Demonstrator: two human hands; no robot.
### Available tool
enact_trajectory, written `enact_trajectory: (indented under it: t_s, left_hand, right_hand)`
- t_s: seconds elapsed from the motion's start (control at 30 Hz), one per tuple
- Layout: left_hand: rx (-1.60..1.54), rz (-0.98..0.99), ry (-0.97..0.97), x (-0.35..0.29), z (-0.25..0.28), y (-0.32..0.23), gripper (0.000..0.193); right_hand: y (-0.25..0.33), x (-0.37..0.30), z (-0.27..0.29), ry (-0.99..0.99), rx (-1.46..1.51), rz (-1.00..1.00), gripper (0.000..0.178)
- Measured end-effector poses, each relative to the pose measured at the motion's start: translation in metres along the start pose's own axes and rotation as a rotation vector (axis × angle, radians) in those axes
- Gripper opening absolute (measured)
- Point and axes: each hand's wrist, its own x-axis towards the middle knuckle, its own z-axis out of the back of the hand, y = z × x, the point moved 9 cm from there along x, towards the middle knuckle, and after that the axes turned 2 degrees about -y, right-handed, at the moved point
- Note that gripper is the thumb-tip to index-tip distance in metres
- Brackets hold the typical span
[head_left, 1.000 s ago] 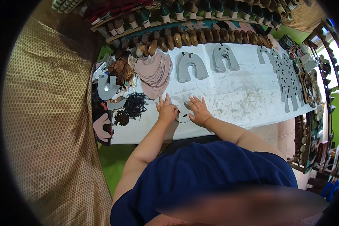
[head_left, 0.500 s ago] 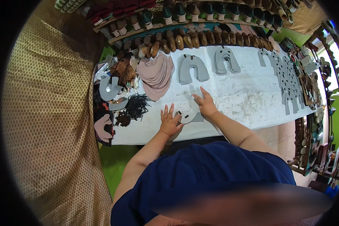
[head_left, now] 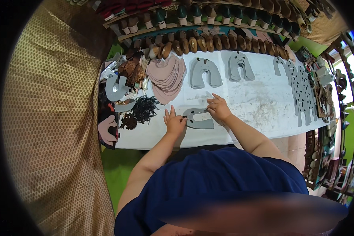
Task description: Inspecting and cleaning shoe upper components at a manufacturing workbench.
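Observation:
A grey U-shaped shoe upper piece (head_left: 200, 124) with dark oval cut-outs lies on the white-covered table in front of me, its curve toward the left. My left hand (head_left: 174, 122) pinches a small dark tab (head_left: 184, 117) at that curve between thumb and forefinger, the other fingers raised. At the far prong's tip is my right hand (head_left: 219, 108), its fingers closed on the edge. Beyond them lie two stacks of similar pieces, the left grey stack (head_left: 205, 74) and the right grey stack (head_left: 240, 67), with dark tabs at their tops.
Pinkish-beige cut pieces (head_left: 166, 78) are fanned out at the left, near a tangle of black strips (head_left: 145, 109). More grey cut pieces (head_left: 300, 92) overlap along the right. Wooden shoe lasts (head_left: 192, 44) line the back edge, under racks of shoes. A patterned gold curtain (head_left: 55, 118) hangs at left.
The piece between my hands looked pale before and now shows grey with cut-outs. My left fingers have closed at its curve; my right hand's fingers have drawn in to the far prong.

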Motion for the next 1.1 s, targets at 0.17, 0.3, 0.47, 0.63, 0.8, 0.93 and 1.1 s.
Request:
enact_trajectory:
  t_s: [0.17,0.3,0.47,0.63,0.8,0.93,1.1]
  left_hand:
    - [0.007,0.038,0.001,-0.001,-0.010,0.012,0.027]
    - [0.039,0.053,0.021,-0.002,-0.015,0.016,0.026]
    - [0.077,0.016,-0.156,-0.006,-0.010,0.014,0.054]
    - [0.289,-0.323,0.025,-0.010,-0.027,-0.030,0.079]
    - [0.381,-0.329,0.273,-0.018,-0.053,-0.026,0.078]
    - [0.381,-0.336,0.340,-0.017,-0.046,-0.018,0.082]
    - [0.374,-0.091,0.289,-0.029,0.012,0.052,0.091]
  right_hand:
    - [-0.008,0.021,-0.005,0.005,0.132,-0.116,0.011]
    - [-0.018,0.032,-0.011,0.089,0.229,-0.357,0.018]
    - [-0.013,0.018,-0.006,0.126,-0.189,-0.438,0.036]
    - [0.004,-0.007,-0.008,0.048,-0.285,-0.279,0.061]
    - [0.010,-0.021,-0.020,0.126,-0.287,-0.149,0.064]
    - [0.014,-0.018,-0.021,0.151,-0.277,-0.152,0.067]
    - [0.048,-0.023,-0.038,0.385,-0.413,-0.058,0.075]
